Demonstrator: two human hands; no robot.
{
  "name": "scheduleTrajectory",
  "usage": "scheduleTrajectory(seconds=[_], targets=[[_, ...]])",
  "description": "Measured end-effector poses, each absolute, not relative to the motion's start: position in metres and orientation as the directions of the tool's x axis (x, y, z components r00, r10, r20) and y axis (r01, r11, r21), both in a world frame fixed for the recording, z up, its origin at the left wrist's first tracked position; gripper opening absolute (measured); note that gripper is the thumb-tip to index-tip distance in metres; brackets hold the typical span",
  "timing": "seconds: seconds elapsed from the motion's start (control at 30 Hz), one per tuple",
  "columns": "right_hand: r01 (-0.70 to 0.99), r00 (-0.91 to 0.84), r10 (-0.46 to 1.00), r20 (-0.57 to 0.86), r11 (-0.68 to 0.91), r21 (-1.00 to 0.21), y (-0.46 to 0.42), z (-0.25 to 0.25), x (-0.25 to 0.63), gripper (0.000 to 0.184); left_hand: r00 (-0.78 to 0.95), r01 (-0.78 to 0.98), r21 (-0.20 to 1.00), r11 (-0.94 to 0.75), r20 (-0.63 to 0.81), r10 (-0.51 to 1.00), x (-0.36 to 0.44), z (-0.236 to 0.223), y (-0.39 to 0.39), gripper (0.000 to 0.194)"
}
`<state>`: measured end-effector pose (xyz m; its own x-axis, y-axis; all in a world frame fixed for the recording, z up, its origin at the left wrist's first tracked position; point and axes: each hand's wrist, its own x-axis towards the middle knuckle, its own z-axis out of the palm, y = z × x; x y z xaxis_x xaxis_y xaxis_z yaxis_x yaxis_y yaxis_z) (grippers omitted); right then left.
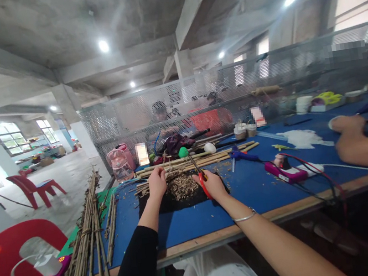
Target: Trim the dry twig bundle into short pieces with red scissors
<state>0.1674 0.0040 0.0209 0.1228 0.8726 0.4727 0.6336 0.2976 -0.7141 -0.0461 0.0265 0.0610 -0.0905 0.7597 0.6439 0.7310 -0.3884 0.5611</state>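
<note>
In the head view, the right hand [214,184] grips red-handled scissors [205,187] beside a brown heap of dry clippings [181,187], inward from the blue worktop's [190,227] near edge, long axis slanting left, tips toward the far edge; what the left hand [157,182] grips cannot be told.

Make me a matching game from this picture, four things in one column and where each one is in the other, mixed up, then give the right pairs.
Things:
1. Scissors
2. Clippings
3. Backpack
4. Stick bundle

Places:
A. At the left end of the table
B. Near the mesh screen
C. In the right hand
D. Heaped on a black cloth

Right pairs: 1-C, 2-D, 3-B, 4-A
</note>
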Motion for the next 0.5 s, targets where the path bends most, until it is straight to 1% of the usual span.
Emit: scheduleTrajectory(seconds=[0.1, 0.13, 0.2, 0.27, 0.37, 0.43, 0.5], targets=[[0.645, 0.115, 0.876, 0.469, 0.293, -0.706, 0.004, 0.020, 0.167, 0.035, -0.263, 0.561, 0.744, -0.362, 0.575, 0.775, -0.048, 0.046, 0.032, 0.016], [0.646, 0.105, 0.877, 0.469, 0.298, -0.702, 0.004, 0.020, 0.166, 0.034, -0.327, 0.471, 0.803, -0.365, 0.543, 0.774, -0.051, 0.041, 0.037, 0.017], [0.648, 0.079, 0.883, 0.464, 0.308, -0.696, 0.003, 0.020, 0.165, 0.034, -0.429, 0.284, 0.873, -0.396, 0.485, 0.762, -0.060, 0.033, 0.046, 0.021], [0.658, 0.059, 0.889, 0.455, 0.308, -0.687, 0.001, 0.021, 0.164, 0.032, -0.524, 0.118, 0.904, -0.410, 0.408, 0.747, -0.071, 0.032, 0.054, 0.023], [0.677, 0.052, 0.894, 0.444, 0.296, -0.674, -0.002, 0.024, 0.164, 0.029, -0.643, -0.132, 0.903, -0.409, 0.236, 0.729, -0.088, 0.042, 0.057, 0.020], [0.675, 0.047, 0.898, 0.438, 0.295, -0.676, -0.002, 0.024, 0.163, 0.027, -0.631, -0.279, 0.884, -0.376, 0.127, 0.766, -0.094, 0.053, 0.054, 0.018], [0.653, 0.036, 0.899, 0.436, 0.309, -0.692, -0.001, 0.023, 0.163, 0.027, -0.529, -0.423, 0.854, -0.302, 0.038, 0.848, -0.090, 0.061, 0.048, 0.018]])
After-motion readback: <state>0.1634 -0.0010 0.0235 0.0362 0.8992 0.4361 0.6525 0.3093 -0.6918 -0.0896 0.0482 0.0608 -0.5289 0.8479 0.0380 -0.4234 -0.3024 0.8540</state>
